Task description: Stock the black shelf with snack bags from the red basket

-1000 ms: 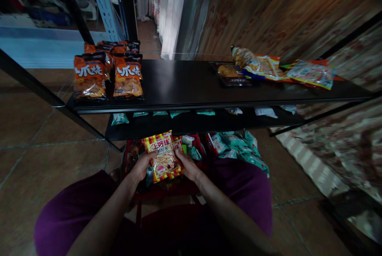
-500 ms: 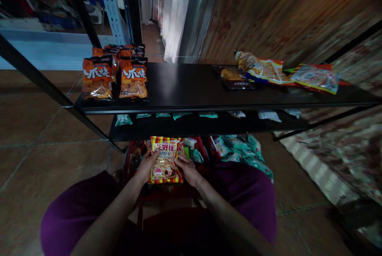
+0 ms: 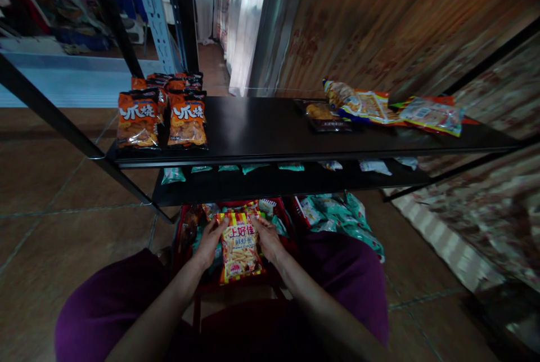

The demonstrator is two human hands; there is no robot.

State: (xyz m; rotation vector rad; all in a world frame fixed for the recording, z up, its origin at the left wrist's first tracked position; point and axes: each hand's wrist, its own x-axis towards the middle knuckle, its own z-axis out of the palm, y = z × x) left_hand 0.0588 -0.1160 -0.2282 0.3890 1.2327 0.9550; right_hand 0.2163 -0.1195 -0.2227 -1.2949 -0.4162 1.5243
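Both hands hold a yellow snack bag with red stripes (image 3: 240, 245) above a red basket (image 3: 201, 285) between my knees. My left hand (image 3: 210, 241) grips the bag's left edge, fingers curled at its top corner. My right hand (image 3: 267, 240) grips its right edge the same way. More snack packs lie in the basket under the bag. In front of me stands a black shelf (image 3: 261, 131).
Orange snack bags (image 3: 162, 117) stand in rows on the shelf's left end. Mixed flat packs (image 3: 379, 108) lie at its right end. Small teal packs (image 3: 228, 169) line the lower shelf. A pile of teal bags (image 3: 337, 218) sits right of the basket. The floor is tiled.
The bag was turned from tilted to upright and lowered slightly toward me. Both hands stayed on its edges. The view shifted a little.
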